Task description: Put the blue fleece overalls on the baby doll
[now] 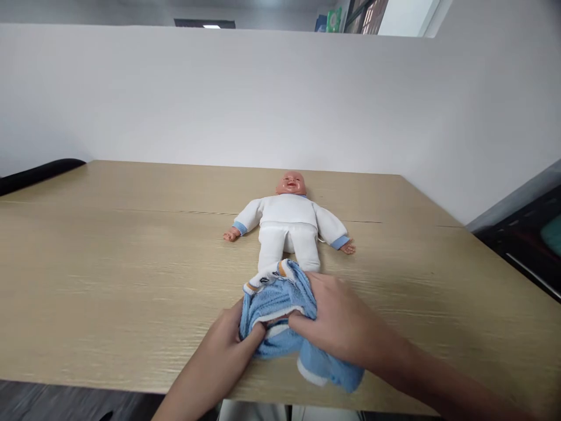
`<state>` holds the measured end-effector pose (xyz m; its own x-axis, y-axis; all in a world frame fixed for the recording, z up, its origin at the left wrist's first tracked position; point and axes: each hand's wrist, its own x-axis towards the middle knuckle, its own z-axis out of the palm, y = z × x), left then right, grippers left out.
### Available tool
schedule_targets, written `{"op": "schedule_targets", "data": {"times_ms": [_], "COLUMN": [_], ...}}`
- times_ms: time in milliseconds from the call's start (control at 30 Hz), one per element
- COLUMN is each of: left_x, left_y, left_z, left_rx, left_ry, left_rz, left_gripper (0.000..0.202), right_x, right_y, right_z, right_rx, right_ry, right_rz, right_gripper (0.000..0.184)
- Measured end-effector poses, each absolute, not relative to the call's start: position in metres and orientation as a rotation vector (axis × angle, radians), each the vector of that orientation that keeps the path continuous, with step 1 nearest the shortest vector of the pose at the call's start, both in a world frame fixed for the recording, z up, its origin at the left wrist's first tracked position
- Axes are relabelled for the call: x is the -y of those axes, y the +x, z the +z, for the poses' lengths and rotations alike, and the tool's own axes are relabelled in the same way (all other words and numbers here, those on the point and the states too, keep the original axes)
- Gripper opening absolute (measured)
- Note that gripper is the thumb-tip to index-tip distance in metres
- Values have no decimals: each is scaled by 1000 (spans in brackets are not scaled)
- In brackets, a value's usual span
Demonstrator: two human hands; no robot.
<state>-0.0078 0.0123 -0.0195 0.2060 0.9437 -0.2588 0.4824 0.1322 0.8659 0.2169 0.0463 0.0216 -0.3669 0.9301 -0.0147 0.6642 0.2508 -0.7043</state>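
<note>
A baby doll [289,210] in a white top with blue cuffs lies on its back, head toward the wall. Its lower legs are hidden behind a bunched blue terry garment [280,301] with white trim, which looks like small trousers. My left hand [234,336] grips the garment's left side, thumb inside the opening. On the other side my right hand [328,316] is closed on the cloth, its thumb also in the opening. One part of the garment hangs down at the lower right, near the table's front edge. The doll's feet cannot be made out.
The wooden table [131,280] reaches back to a white partition wall [263,99]. At the far left edge is a black curved object [44,174]. A dark item [526,234] stands beyond the table's right edge. My legs [263,411] are under the front edge.
</note>
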Motion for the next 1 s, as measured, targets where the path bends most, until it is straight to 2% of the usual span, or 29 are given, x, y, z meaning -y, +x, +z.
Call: {"op": "schedule_targets", "data": {"times_ms": [167,367,500,633,833,1000], "left_x": [-10,-11,-11,-11,-7,-10], "left_y": [-13,-12,-12,-12,-7,-2], "left_z": [-45,-51,-58,-70,-75,-70], "left_rx": [-1475,-1529,-1535,-1437,-1268,-1302], "left_ry": [1582,1685,1767,1727,1511,1442], "left_rz": [516,469,519,667,931,1058], "left_gripper": [42,35,26,30,48,36], "right_x": [-46,-37,-36,-37,-39,-53], "right_y": [214,211,210,212,214,218], "right_z": [4,-3,-4,-5,-7,-11], "right_rx": [2224,2300,2317,2267,2055,2002], "right_ry": [-1493,-1587,-1592,-1575,-1336,-1268], "right_rz": [821,747,741,768,1020,1051], "right_gripper": [17,28,34,42,28,17]}}
